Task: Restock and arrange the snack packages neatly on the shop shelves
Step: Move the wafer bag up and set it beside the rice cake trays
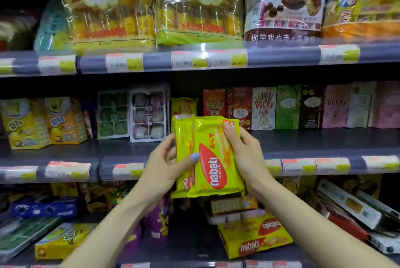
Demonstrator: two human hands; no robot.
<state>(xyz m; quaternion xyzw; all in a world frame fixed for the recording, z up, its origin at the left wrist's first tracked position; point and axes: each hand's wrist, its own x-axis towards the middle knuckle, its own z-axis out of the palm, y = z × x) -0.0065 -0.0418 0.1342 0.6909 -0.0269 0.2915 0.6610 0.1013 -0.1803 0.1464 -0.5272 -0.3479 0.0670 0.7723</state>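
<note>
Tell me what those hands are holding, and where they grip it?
A small stack of yellow Nabati wafer packs. The left hand grips its left edge, thumb across the front; the right hand grips the right edge, fingers near the top corner.

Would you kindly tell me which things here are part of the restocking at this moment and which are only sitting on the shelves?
In the job:
- Nabati packs, held upright in a stack
- left hand, gripping their left edge
- right hand, gripping their right edge
- middle shelf, gap behind the packs

Just sitting there:
- bread bags
- Pocky boxes
- mochi trays
- Nabati box, bottom shelf
</note>
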